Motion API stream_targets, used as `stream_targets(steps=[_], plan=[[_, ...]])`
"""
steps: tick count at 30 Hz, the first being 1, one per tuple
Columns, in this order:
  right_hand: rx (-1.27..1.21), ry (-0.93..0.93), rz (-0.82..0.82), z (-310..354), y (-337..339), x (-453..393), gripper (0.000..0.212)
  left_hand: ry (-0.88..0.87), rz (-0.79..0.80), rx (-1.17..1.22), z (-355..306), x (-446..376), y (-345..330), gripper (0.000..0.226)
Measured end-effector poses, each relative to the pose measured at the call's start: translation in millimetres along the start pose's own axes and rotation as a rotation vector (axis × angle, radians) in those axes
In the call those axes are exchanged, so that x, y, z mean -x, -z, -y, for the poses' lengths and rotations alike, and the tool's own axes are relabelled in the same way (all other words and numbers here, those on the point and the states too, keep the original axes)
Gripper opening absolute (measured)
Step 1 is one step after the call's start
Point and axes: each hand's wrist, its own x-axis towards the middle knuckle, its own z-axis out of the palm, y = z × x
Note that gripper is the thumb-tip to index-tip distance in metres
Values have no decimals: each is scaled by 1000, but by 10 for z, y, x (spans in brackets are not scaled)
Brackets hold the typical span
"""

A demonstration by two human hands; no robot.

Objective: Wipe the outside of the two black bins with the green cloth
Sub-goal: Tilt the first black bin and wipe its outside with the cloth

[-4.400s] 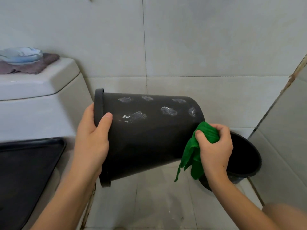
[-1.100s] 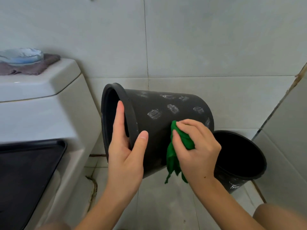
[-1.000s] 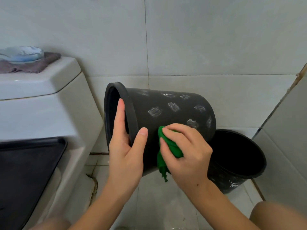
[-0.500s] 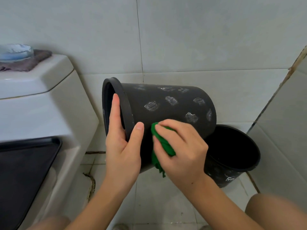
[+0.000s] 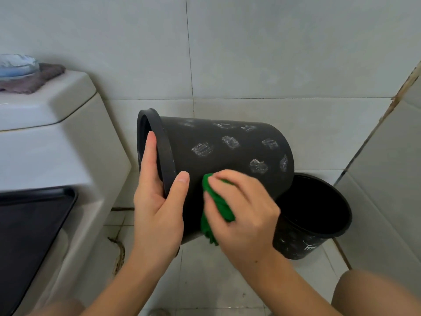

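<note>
Tilting on its side in mid-air above the floor tiles (image 5: 227, 281), a black bin (image 5: 227, 156) is being wiped low on its wall with a green cloth (image 5: 218, 201). The right hand (image 5: 246, 215) is bunching the cloth under curled fingers and pressing it to the plastic. The left hand (image 5: 157, 201) is clamping the rim (image 5: 164, 151), fingers inside the mouth and thumb outside. Pale scuffed patches are dotting the upper wall beyond the cloth. A second bin (image 5: 319, 224) is standing on the floor just behind and to the right, white flecks showing on its side, so the job looks about half done at most. The bin looks light, stiff and smooth; the rim seems the surest hold, since the bare wall could slip. A toilet tank (image 5: 57, 133) is standing to the left, a folded cloth (image 5: 34, 80) lying on its lid.
</note>
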Motion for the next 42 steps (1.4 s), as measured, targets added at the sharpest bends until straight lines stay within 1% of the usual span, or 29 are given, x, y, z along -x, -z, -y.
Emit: stream_targets(steps=[2, 4, 6, 8, 9, 11, 14, 17, 18, 19, 21, 23, 24, 25, 27, 30, 31, 32, 35, 36, 38, 42], plan=[[-18, 98, 29, 71, 2, 9, 10, 10, -6, 15, -1, -11, 11, 67], [-13, 99, 12, -15, 42, -37, 10, 22, -13, 37, -13, -45, 37, 66], [9, -26, -25, -226, 109, -119, 11, 41, -40, 67, -48, -76, 73, 64], [54, -180, -27, -449, 174, -224, 13, 49, -71, 60, -91, -78, 119, 63], [75, -231, -23, -525, 190, -264, 14, 39, -69, 43, -121, -75, 143, 64], [88, -267, -36, -580, 182, -289, 15, 12, -47, 12, -171, -67, 173, 65], [64, -218, -55, -487, 144, -258, 13, 14, -57, 15, -174, -76, 167, 64], [31, -98, 12, -390, 145, -208, 11, 10, -43, 26, -150, -73, 164, 63], [21, -90, 36, -398, 156, -216, 11, 8, -31, 24, -141, -69, 175, 63], [11, -114, 54, -420, 171, -238, 11, 11, -20, 21, -137, -63, 186, 64], [-5, -249, 70, -487, 207, -310, 11, 6, -4, 6, -143, -53, 199, 66], [5, -374, 58, -541, 236, -380, 12, -4, 6, 7, -159, -43, 193, 67], [18, -395, 47, -538, 234, -397, 12, -8, 8, 12, -166, -40, 187, 67], [25, -386, 40, -513, 226, -399, 12, -12, 11, 15, -171, -42, 180, 67], [7, -305, 54, -424, 192, -361, 11, -19, 9, 14, -168, -50, 170, 65], [-33, -165, 131, -333, 173, -281, 13, -19, 14, 19, -147, -57, 183, 64], [-34, -164, 148, -351, 183, -287, 14, -13, 19, 14, -142, -52, 186, 65], [-32, -200, 149, -387, 194, -312, 14, -8, 24, 9, -136, -44, 190, 66], [20, -385, 103, -513, 221, -408, 15, -22, 45, -17, -144, -20, 171, 69], [41, -411, 93, -520, 216, -421, 15, -27, 51, -25, -146, -15, 161, 69], [50, -372, 91, -451, 201, -404, 14, -30, 57, -18, -151, -16, 150, 68], [-13, -194, 148, -309, 197, -300, 12, -32, 42, 7, -158, -35, 171, 67]])
